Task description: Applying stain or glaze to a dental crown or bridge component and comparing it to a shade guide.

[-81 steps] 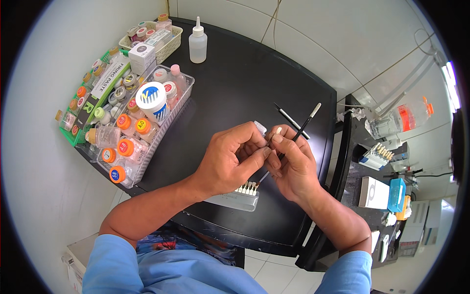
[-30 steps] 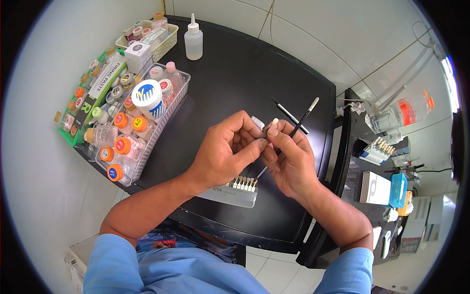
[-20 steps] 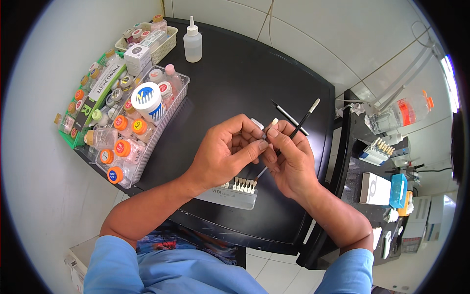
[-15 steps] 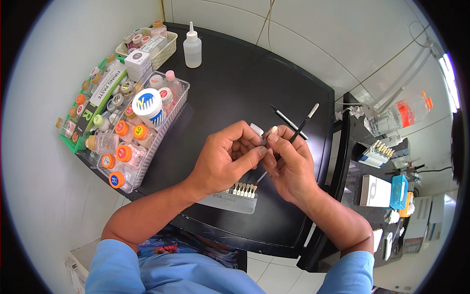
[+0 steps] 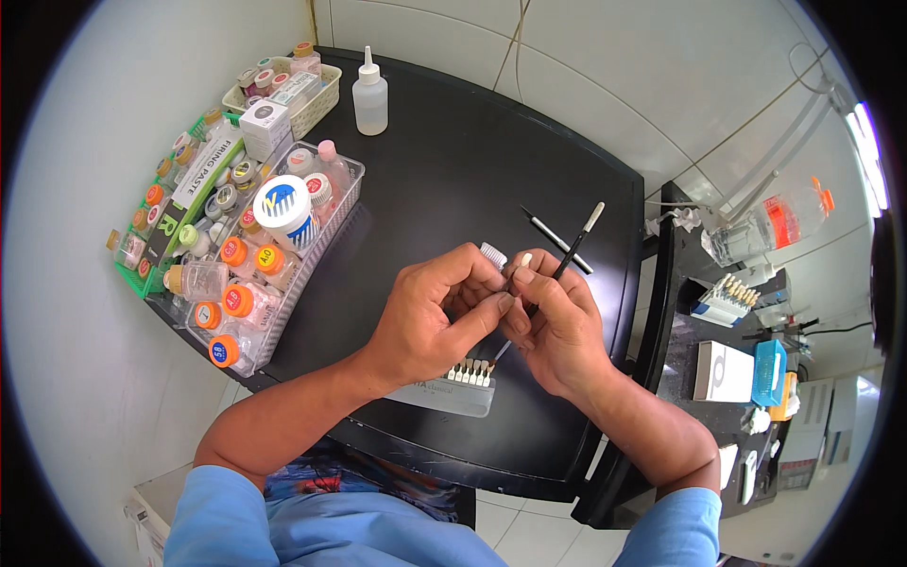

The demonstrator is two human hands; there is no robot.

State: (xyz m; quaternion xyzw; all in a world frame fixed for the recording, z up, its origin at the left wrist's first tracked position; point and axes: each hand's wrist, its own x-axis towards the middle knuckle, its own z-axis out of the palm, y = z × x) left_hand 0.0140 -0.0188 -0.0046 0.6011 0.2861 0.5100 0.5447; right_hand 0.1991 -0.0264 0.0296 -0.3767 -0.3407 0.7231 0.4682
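My left hand (image 5: pixel 439 312) and my right hand (image 5: pixel 557 326) meet over the black desk, fingertips closed around a small white-tipped tab (image 5: pixel 525 262). A black brush with a pale end (image 5: pixel 574 248) runs through my right fingers. A white ribbed piece (image 5: pixel 492 255) shows just beyond my left fingertips; whether that hand holds it is unclear. Beneath my hands lies a grey shade guide (image 5: pixel 449 397) with a row of tooth-like tabs. A silver-and-black pen-like tool (image 5: pixel 567 246) rests on the desk behind the brush.
Baskets of small jars and bottles (image 5: pixel 307 265) crowd the desk's left side. A white squeeze bottle (image 5: pixel 370 104) stands at the back. A side counter holds a plastic bottle (image 5: pixel 775 217), a tab rack (image 5: pixel 727 302), a white box (image 5: pixel 723 369) and a blue basket (image 5: pixel 770 369).
The desk and hands sit lower in the picture than a second ago, as the view shifted. My hands keep the same pinch on the tab, with only slight finger movement.
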